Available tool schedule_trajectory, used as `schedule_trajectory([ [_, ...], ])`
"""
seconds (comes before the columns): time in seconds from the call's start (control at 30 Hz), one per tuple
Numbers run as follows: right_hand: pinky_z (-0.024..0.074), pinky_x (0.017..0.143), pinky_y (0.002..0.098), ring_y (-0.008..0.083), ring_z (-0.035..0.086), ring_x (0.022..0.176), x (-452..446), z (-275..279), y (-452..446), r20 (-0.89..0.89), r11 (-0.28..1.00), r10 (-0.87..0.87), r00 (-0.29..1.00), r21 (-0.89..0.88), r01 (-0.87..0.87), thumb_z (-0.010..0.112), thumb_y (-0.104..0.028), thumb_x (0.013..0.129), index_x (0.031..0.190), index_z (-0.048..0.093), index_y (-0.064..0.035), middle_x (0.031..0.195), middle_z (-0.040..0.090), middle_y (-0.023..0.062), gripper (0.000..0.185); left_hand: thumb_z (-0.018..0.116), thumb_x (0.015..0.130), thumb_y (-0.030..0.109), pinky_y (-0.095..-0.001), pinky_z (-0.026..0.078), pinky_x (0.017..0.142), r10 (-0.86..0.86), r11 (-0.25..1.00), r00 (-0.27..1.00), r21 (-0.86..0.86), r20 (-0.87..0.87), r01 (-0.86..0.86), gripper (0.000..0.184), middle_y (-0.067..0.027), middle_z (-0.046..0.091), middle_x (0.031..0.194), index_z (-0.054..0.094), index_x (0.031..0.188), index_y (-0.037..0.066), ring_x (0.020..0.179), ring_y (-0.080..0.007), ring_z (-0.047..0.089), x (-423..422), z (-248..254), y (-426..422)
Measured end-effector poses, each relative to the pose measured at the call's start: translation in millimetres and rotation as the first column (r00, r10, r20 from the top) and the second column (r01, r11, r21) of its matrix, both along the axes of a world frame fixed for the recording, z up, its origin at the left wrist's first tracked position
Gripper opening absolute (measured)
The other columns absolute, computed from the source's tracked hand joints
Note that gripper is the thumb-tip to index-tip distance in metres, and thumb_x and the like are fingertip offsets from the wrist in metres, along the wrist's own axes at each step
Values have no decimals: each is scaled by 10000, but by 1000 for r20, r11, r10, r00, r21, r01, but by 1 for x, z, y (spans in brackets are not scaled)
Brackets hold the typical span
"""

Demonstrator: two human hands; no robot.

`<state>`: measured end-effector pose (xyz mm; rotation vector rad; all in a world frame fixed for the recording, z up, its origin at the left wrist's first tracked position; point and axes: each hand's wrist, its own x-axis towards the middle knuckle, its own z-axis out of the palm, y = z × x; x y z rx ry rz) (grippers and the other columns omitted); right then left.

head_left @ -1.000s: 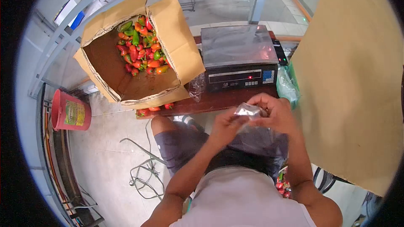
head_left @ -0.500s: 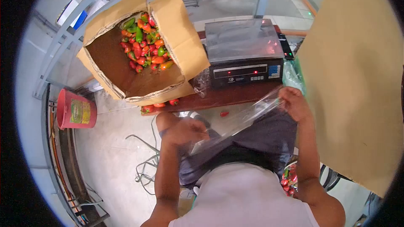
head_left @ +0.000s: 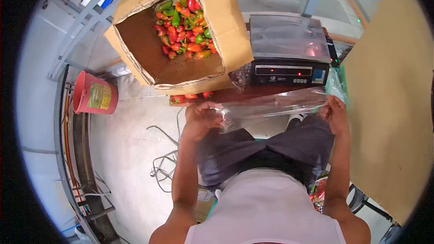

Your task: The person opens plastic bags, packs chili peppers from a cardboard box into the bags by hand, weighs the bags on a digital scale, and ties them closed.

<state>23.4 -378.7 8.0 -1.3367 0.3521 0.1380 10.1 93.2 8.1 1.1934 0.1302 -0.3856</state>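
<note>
A clear plastic bag [head_left: 275, 106] is stretched lengthwise in front of me, above my lap. My left hand [head_left: 202, 119] is closed on its left end, fingers curled and partly hidden. At the other end, my right hand [head_left: 335, 112] pinches the plastic between thumb and fingers. Just beyond the bag stands a digital weighing scale [head_left: 289, 38] with a flat metal pan and lit red digits. To its left, a tilted cardboard box [head_left: 226, 22] holds red, orange and green peppers [head_left: 185, 31].
Several peppers [head_left: 191, 96] lie below the box on the bench. A red bucket [head_left: 96, 92] stands at left, with a loose strap [head_left: 162, 167] on the floor nearby. Large cardboard [head_left: 389, 108] rises on the right. More peppers [head_left: 318, 190] sit low beside my right arm.
My left hand has risen and moved slightly right, bringing the slanted bag nearly level. My right hand has shifted slightly right. The camera view has also shifted.
</note>
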Motion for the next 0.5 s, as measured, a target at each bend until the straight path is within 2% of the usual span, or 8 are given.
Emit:
schedule_trajectory([
  [0.07,448,518,270,108,572,574,-1,-5,-4,20,999,6,1000,39,-7,639,-309,987,873,636,-71,678,587,-1,264,660,856,-74,-364,631,727,39,995,999,-94,-2,-39,296,-137,717,924,615,1143,-22,815,-241,730,1,-3,-1],
  [0.13,458,528,274,115,578,587,-2,0,0,43,999,23,999,47,-25,642,-304,984,891,647,-57,676,587,-1,264,661,856,-65,-351,627,707,111,992,994,-56,3,-111,317,-132,720,946,610,1163,-6,796,-222,721,1,-1,-5],
  [0.23,472,537,279,125,597,616,-7,12,6,-56,995,35,998,-95,-40,645,-281,981,917,660,-37,703,613,9,253,657,858,-59,-343,624,695,169,986,984,-9,53,-169,303,-133,718,954,612,1152,1,785,-217,716,1,-14,0],
  [0.33,477,543,274,124,599,606,-12,7,0,-14,986,88,996,-143,-89,656,-237,973,902,677,-26,707,633,23,224,662,854,-52,-337,621,681,251,964,966,73,60,-255,273,-128,713,937,611,1116,5,780,-218,709,4,-18,2],
  [0.4,495,547,271,117,581,585,-15,-12,-4,14,989,139,990,-60,-138,649,-182,977,934,670,-20,714,626,23,169,673,849,-46,-330,618,668,310,935,946,150,97,-322,254,-121,709,913,609,1089,6,777,-216,703,7,-18,-1],
  [0.43,504,549,270,114,572,575,-18,-14,-4,29,987,159,987,-19,-159,646,-155,979,950,666,-18,718,623,23,142,688,834,-49,-341,616,661,308,939,950,147,49,-312,252,-116,699,902,605,1062,18,784,-209,693,8,-17,1],
  [0.5,481,530,262,117,571,554,-20,-12,6,99,963,92,991,-263,-63,666,-167,961,890,684,-7,680,621,27,175,701,821,-38,-334,589,616,358,912,929,179,95,-370,238,-125,701,933,617,1039,12,768,-209,686,8,-14,-4],
])
